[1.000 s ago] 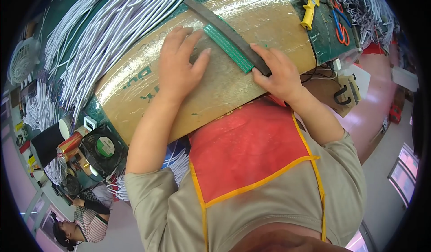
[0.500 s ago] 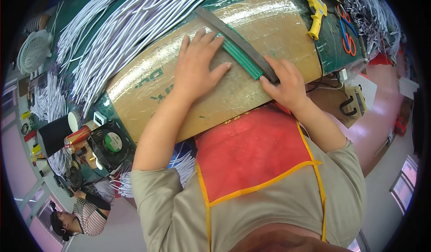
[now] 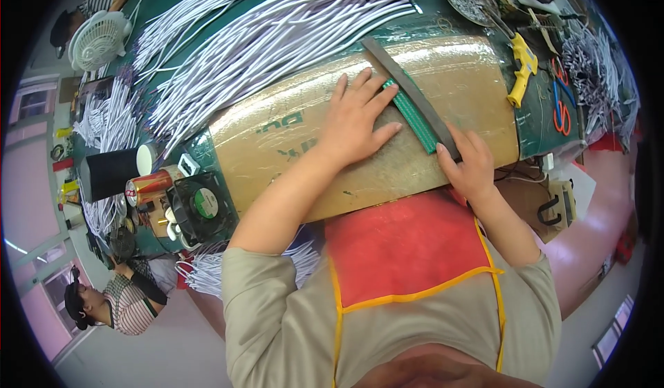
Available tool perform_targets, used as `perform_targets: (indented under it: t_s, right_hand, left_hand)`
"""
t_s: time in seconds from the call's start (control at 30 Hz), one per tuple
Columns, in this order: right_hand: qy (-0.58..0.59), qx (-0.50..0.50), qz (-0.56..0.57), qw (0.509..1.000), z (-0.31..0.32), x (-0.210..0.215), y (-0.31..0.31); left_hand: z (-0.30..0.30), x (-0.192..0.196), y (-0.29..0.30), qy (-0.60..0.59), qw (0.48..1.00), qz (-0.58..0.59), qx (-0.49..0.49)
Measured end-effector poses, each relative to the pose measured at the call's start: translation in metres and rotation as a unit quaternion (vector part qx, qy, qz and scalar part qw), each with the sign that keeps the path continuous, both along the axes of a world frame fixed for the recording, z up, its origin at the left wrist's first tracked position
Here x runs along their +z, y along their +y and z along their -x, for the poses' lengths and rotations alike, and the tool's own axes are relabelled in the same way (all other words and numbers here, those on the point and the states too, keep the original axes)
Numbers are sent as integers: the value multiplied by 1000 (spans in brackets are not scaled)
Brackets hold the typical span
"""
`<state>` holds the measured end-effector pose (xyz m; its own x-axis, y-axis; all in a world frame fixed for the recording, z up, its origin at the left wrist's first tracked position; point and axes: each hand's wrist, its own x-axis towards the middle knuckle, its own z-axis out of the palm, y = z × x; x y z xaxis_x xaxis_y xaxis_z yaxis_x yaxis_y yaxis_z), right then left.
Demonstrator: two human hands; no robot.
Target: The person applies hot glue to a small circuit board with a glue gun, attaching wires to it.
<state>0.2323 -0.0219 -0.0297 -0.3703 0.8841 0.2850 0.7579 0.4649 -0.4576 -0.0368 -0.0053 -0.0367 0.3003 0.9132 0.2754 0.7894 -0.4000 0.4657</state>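
A long grey flat bar (image 3: 419, 99) lies slanting across a brown cardboard sheet (image 3: 477, 84). Along its left edge rests a narrow green strip (image 3: 413, 119), which looks like a circuit board panel. My right hand (image 3: 472, 167) is closed on the bar's near end, its thumb by the strip's lower end. On the cardboard my left hand (image 3: 356, 125) lies with fingers spread, the index fingertip at the strip's upper end. Nothing shows in its grasp.
Bundles of white cables (image 3: 277, 56) cover the far left. A yellow glue gun (image 3: 523, 70), red-and-blue scissors (image 3: 561, 101) and a round metal pan (image 3: 470, 1) are at right. Left stand a black fan (image 3: 200, 208), a can (image 3: 149, 187) and a white basket (image 3: 100, 40). Another person (image 3: 121, 305) sits lower left.
The whole view has shifted, so everything appears farther right and lower, with more of the far table showing. Both hands keep nearly the same places on the bar and strip.
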Motion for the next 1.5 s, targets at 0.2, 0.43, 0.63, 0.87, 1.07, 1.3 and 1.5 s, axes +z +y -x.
perform_targets:
  t_s: [0.2,0.43,0.63,0.87,1.07,1.3,1.5]
  right_hand:
    - [27,1,-28,999,4,-3,3]
    - [30,0,-50,998,2,0,-1]
    - [17,-7,-73,997,6,-1,-1]
    - [32,-9,-77,996,6,-5,-3]
    - [44,0,-85,995,6,-3,-1]
    - [59,4,-51,997,7,1,0]
    - [53,0,-69,996,7,-3,-2]
  left_hand:
    - [2,0,1,9,1000,-3,3]
    - [1,0,0,15,1000,-11,4]
    - [0,2,-1,7,1000,-6,4]
    - [2,-2,1,15,1000,2,5]
    - [2,1,1,12,1000,-3,8]
    - [4,0,1,6,1000,0,12]
    - [2,-2,1,7,1000,-2,17]
